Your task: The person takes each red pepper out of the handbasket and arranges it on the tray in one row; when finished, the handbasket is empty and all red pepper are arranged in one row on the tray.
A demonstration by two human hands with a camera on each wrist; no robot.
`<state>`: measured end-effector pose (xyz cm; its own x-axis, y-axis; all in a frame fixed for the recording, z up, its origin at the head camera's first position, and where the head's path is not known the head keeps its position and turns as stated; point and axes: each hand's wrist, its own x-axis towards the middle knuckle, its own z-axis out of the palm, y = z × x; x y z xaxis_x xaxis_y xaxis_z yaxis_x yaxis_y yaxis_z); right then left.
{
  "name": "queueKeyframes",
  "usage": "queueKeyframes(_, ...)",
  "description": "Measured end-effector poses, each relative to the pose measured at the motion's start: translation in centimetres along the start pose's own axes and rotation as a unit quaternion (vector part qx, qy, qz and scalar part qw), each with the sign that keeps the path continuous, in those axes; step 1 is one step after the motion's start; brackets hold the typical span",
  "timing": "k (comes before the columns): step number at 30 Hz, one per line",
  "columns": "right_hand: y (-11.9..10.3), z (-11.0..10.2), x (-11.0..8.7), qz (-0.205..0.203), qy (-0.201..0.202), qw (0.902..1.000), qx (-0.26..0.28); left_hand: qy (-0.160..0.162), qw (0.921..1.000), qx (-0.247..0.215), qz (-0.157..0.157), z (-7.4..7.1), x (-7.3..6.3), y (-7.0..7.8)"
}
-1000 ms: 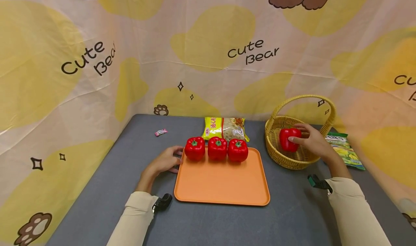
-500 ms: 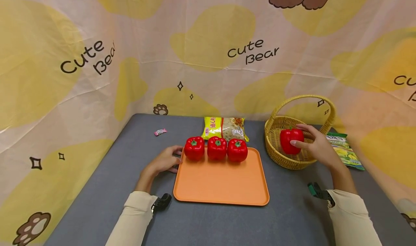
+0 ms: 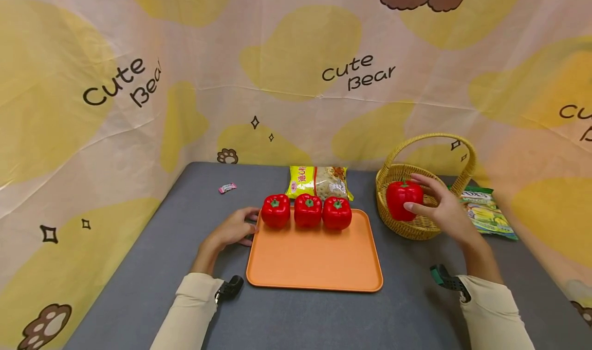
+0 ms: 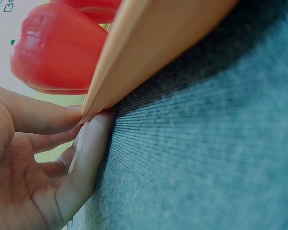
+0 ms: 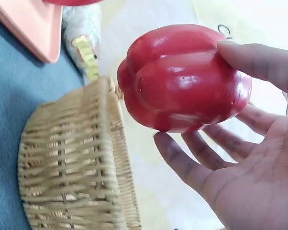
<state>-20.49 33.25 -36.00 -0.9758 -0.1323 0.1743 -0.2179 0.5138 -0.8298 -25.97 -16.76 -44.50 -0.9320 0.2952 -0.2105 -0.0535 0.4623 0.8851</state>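
My right hand [image 3: 441,208] holds a red bell pepper [image 3: 401,201] between thumb and fingers. In the right wrist view this bell pepper [image 5: 182,79] is lifted clear of the wicker basket's rim [image 5: 108,143]. Three more red bell peppers stand in a row along the far edge of the orange tray [image 3: 314,262]: a left one [image 3: 276,214], a middle one [image 3: 307,214] and a right one [image 3: 336,216]. At the tray's left edge my left hand [image 3: 233,226] pinches the rim; the left wrist view shows its fingertips [image 4: 72,117] on the tray's edge [image 4: 110,62].
The wicker basket [image 3: 407,231] with its tall arched handle stands right of the tray. A green snack bag [image 3: 487,214] lies beyond it. Behind the peppers lies a yellow food packet [image 3: 319,181]. One small pink wrapped candy [image 3: 227,187] is at the back left.
My right hand has raised the bell pepper from inside the basket and shifted it slightly left, toward the tray. My left hand stays on the tray's edge.
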Motion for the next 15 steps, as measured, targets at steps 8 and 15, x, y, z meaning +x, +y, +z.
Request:
queueKeyframes(8,-0.3,1.6,0.4,-0.026,-0.012,0.9995,0.014,0.002,1.0000,0.006,-0.002,0.0,0.1,0.0)
queueKeyframes(15,-0.5,3.4,0.9,-0.058,-0.029,0.9977,0.018,0.000,1.0000,0.000,0.001,0.0,0.0,0.0)
